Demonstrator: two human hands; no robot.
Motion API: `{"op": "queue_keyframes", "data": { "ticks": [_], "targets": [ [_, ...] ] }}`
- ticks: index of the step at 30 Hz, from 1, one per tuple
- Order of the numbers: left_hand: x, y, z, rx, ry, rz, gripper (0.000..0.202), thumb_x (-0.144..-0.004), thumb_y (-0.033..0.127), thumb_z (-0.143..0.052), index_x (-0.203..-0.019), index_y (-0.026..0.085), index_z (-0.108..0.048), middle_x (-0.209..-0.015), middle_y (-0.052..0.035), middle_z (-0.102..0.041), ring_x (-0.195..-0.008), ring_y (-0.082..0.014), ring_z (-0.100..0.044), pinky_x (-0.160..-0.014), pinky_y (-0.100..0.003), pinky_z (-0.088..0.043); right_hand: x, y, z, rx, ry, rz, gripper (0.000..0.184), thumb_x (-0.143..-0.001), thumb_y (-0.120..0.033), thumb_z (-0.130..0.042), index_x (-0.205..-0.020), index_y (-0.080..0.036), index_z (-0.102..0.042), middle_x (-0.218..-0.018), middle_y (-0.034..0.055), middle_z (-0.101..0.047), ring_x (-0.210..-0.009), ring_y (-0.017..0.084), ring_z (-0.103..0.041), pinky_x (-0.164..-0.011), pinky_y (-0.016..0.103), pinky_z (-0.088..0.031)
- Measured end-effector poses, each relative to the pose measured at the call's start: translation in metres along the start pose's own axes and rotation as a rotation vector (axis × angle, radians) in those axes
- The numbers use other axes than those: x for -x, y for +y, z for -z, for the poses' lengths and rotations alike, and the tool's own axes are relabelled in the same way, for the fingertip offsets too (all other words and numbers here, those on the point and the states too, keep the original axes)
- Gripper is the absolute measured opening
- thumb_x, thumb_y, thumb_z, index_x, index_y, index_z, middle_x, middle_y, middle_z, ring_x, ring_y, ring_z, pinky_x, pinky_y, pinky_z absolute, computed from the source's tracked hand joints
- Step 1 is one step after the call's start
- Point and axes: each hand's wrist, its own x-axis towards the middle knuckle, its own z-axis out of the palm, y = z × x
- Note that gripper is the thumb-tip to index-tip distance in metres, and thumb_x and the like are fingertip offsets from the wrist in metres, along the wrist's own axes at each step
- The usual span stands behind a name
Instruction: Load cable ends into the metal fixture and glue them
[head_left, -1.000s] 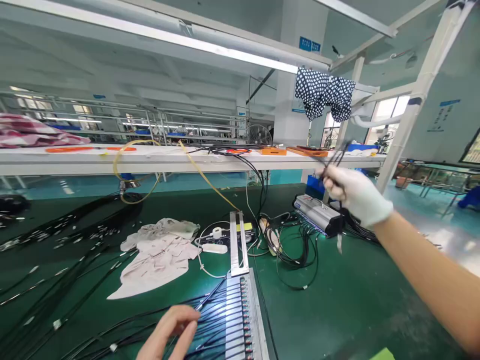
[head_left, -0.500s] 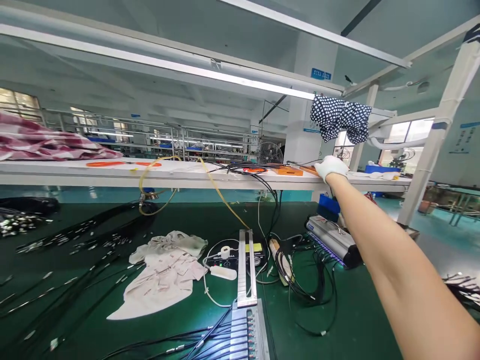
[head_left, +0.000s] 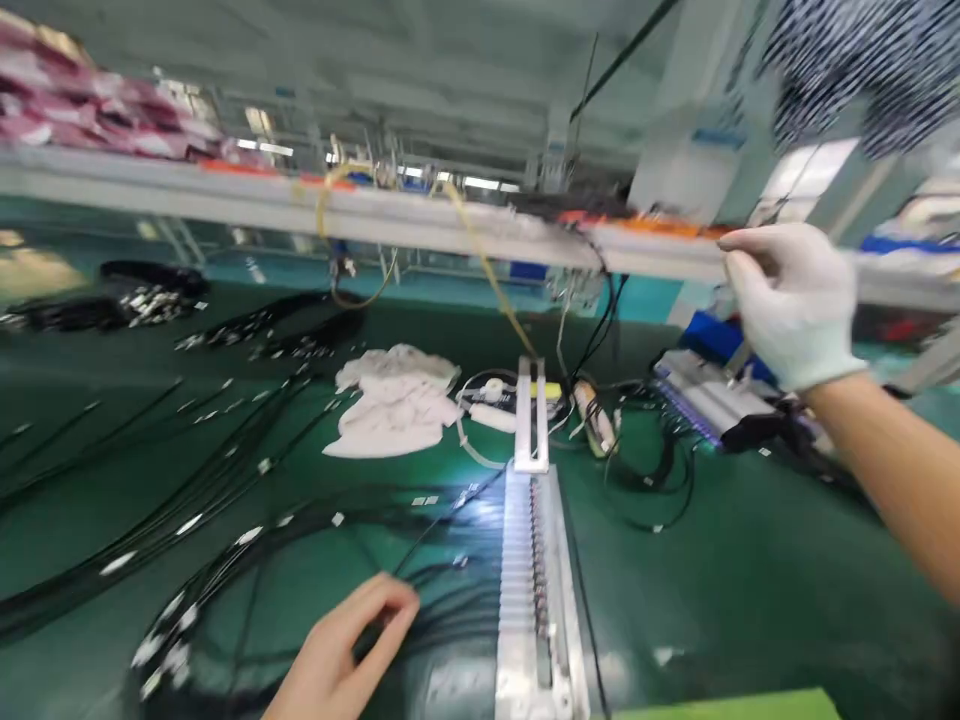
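The picture is smeared by motion. My bare left hand (head_left: 345,650) lies low at the front on a bundle of black cables (head_left: 225,560), thumb and fingers pinched together on them. The cables run into a lit metal comb fixture (head_left: 536,570) just right of the hand. My gloved right hand (head_left: 795,300) hangs in the air at the right, close below the white shelf (head_left: 420,220), fingers curled; a thin dark line seems to rise from it, but what it holds is unclear.
On the green mat (head_left: 750,560) lie a crumpled white cloth (head_left: 397,400), a grey bar-shaped device (head_left: 712,400), looped wires (head_left: 652,470) and more cable bundles (head_left: 112,310) at the left. A spotted cloth (head_left: 862,60) hangs at the top right.
My right hand has drawn back from the shelf toward me. My left hand is in view again on the cables. The camera has tilted down and swung.
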Motion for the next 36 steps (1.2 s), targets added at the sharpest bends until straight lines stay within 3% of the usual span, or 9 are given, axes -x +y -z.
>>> {"op": "queue_keyframes", "data": {
  "ticks": [4,6,10,13,19,24,28,32,36],
  "targets": [
    [0.005,-0.018,-0.014,-0.16,-0.204,-0.001,0.023,-0.102,0.038,-0.044,-0.099,0.022,-0.059,-0.099,-0.003,-0.061,-0.095,-0.0169,-0.057,-0.086,-0.03,-0.046,0.121,-0.086,-0.01,-0.354,-0.502,0.216,0.018,-0.093,-0.025,-0.065,-0.109,-0.023,-0.071,-0.105,0.0016,-0.071,-0.094,0.02,-0.066,-0.086,0.034,-0.05],
    [0.004,-0.021,-0.027,-0.24,-0.266,-0.08,0.02,-0.103,0.032,-0.041,-0.106,0.023,-0.058,-0.105,-0.0034,-0.06,-0.101,-0.0178,-0.054,-0.092,-0.034,-0.043,0.187,-0.116,-0.021,-0.425,-0.708,0.197,0.02,-0.094,-0.024,-0.064,-0.113,-0.027,-0.071,-0.103,-0.0006,-0.072,-0.087,0.018,-0.067,-0.079,0.034,-0.049],
    [-0.007,-0.025,-0.044,-0.425,-0.244,-0.204,0.02,-0.103,0.026,-0.041,-0.114,0.022,-0.058,-0.111,-0.0047,-0.06,-0.105,-0.0201,-0.052,-0.092,-0.037,-0.042,0.295,-0.137,-0.053,-0.631,-0.839,-0.312,0.02,-0.098,-0.031,-0.059,-0.113,-0.029,-0.073,-0.112,-0.0016,-0.071,-0.098,0.019,-0.067,-0.091,0.035,-0.05],
    [-0.031,-0.038,-0.043,-0.511,-0.129,-0.173,0.022,-0.102,0.026,-0.043,-0.118,0.021,-0.057,-0.116,-0.0066,-0.059,-0.109,-0.0226,-0.051,-0.095,-0.039,-0.042,0.338,-0.129,-0.078,-0.734,-0.769,-0.809,0.022,-0.095,-0.038,-0.063,-0.11,-0.026,-0.074,-0.11,0.0017,-0.071,-0.103,0.022,-0.067,-0.098,0.039,-0.05],
    [-0.086,-0.075,-0.049,-0.487,-0.017,-0.044,0.021,-0.099,0.025,-0.049,-0.116,0.017,-0.056,-0.112,-0.0094,-0.059,-0.107,-0.0239,-0.054,-0.095,-0.039,-0.044,0.355,-0.113,-0.096,-0.84,-0.702,-1.064,0.04,-0.096,-0.049,-0.058,-0.118,-0.017,-0.069,-0.099,0.0078,-0.072,-0.09,0.022,-0.07,-0.086,0.037,-0.06],
    [-0.096,-0.076,-0.054,-0.405,-0.026,0.001,0.019,-0.098,0.023,-0.047,-0.112,0.018,-0.059,-0.103,-0.0062,-0.06,-0.093,-0.0189,-0.057,-0.086,-0.033,-0.046,0.349,-0.112,-0.092,-0.87,-0.708,-1.116,0.04,-0.094,-0.05,-0.061,-0.116,-0.018,-0.07,-0.098,0.0076,-0.071,-0.09,0.022,-0.069,-0.087,0.037,-0.059],
    [-0.076,-0.062,-0.031,-0.386,-0.045,0.036,0.024,-0.099,0.036,-0.049,-0.114,0.019,-0.059,-0.108,-0.0062,-0.06,-0.097,-0.0183,-0.056,-0.088,-0.032,-0.043,0.346,-0.112,-0.088,-0.888,-0.725,-1.147,0.037,-0.092,-0.049,-0.064,-0.113,-0.019,-0.071,-0.098,0.0063,-0.072,-0.09,0.022,-0.069,-0.09,0.039,-0.057],
    [-0.036,-0.048,-0.006,-0.34,-0.157,0.167,0.032,-0.1,0.044,-0.048,-0.089,0.018,-0.062,-0.077,-0.0008,-0.059,-0.068,-0.0133,-0.053,-0.064,-0.026,-0.039,0.347,-0.111,-0.088,-0.856,-0.751,-1.14,0.034,-0.092,-0.048,-0.064,-0.113,-0.023,-0.072,-0.099,0.0047,-0.072,-0.094,0.024,-0.069,-0.095,0.042,-0.054],
    [0.009,-0.025,-0.007,-0.255,-0.296,0.242,0.026,-0.099,0.045,-0.051,-0.105,0.023,-0.063,-0.082,0.0011,-0.062,-0.074,-0.0128,-0.057,-0.066,-0.024,-0.042,0.348,-0.111,-0.089,-0.788,-0.789,-1.128,0.035,-0.091,-0.05,-0.064,-0.114,-0.026,-0.072,-0.1,0.0049,-0.072,-0.096,0.027,-0.069,-0.099,0.048,-0.052]
  ]
}}
